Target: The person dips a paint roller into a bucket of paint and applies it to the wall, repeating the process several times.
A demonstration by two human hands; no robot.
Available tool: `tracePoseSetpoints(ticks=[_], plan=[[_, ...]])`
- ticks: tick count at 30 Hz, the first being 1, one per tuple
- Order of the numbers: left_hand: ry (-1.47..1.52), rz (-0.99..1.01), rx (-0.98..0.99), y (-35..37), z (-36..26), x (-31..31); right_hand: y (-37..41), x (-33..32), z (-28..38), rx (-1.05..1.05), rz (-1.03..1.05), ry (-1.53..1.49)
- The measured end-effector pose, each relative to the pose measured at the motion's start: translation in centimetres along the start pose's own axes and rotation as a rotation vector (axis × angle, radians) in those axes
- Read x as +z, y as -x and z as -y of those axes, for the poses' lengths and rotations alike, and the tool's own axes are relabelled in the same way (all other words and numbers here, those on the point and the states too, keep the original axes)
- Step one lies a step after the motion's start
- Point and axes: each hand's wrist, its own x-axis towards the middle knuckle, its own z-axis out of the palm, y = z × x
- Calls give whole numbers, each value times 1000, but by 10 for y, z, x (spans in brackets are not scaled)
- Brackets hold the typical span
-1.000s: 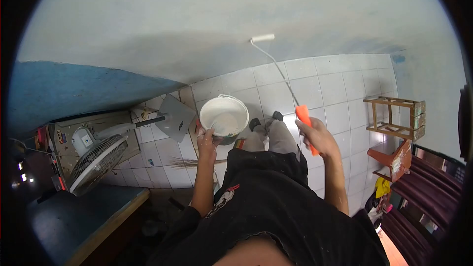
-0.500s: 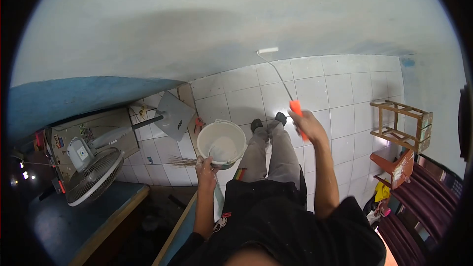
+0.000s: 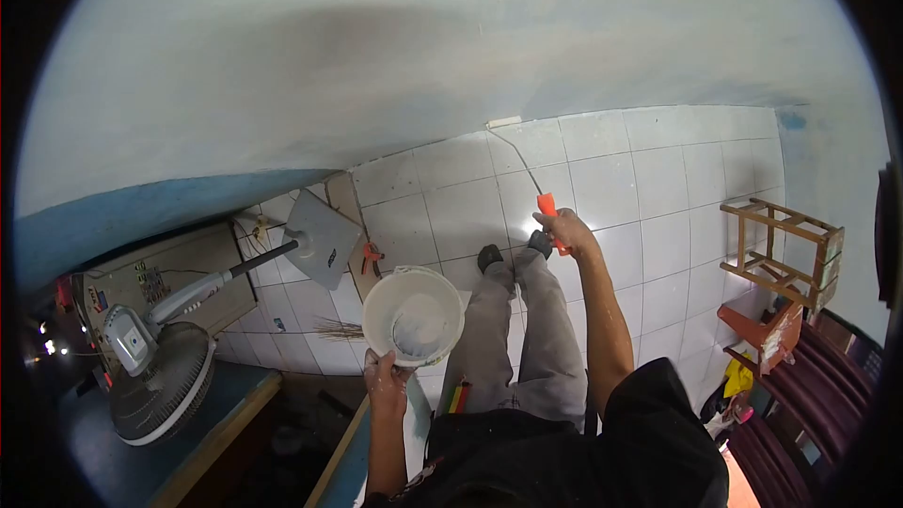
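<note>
My right hand (image 3: 562, 228) grips the orange handle of a paint roller (image 3: 519, 158). Its thin metal arm reaches up and left, and the white roller head (image 3: 504, 121) rests against the pale wall (image 3: 395, 56) just above the tiled floor (image 3: 640, 198). My left hand (image 3: 387, 375) holds a white paint bucket (image 3: 414, 316) by its near rim, out to the left of my grey trouser legs (image 3: 527, 320). The bucket is open and white inside. My dark shoes (image 3: 513, 249) stand near the wall's foot.
A pedestal fan (image 3: 155, 376) with a square grey base (image 3: 320, 237) lies at the left beside a blue surface (image 3: 141, 452). A small broom (image 3: 339, 327) lies on the tiles. A wooden stool (image 3: 785, 245), a red chair (image 3: 767, 325) and dark maroon seating (image 3: 818, 404) stand at the right.
My right arm has stretched out and the roller has slid down the wall to its foot. The bucket has dropped lower and nearer to me. The view has tilted further down.
</note>
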Motion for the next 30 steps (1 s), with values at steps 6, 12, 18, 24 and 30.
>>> tracePoseSetpoints(ticks=[6,12,18,24,30], plan=[[-10,27,14,1,-5,-6,217,-15,48,16,-74,-104],[-30,-14,19,-12,4,3,85,-9,1,-55,-47,21],[-8,3,30,-10,3,4,58,-13,22,-42,-71,117],[-67,45,4,-9,3,-8,204,-19,27,-9,-77,-76],[-65,66,40,-12,8,2,36,-21,6,-36,15,-19]])
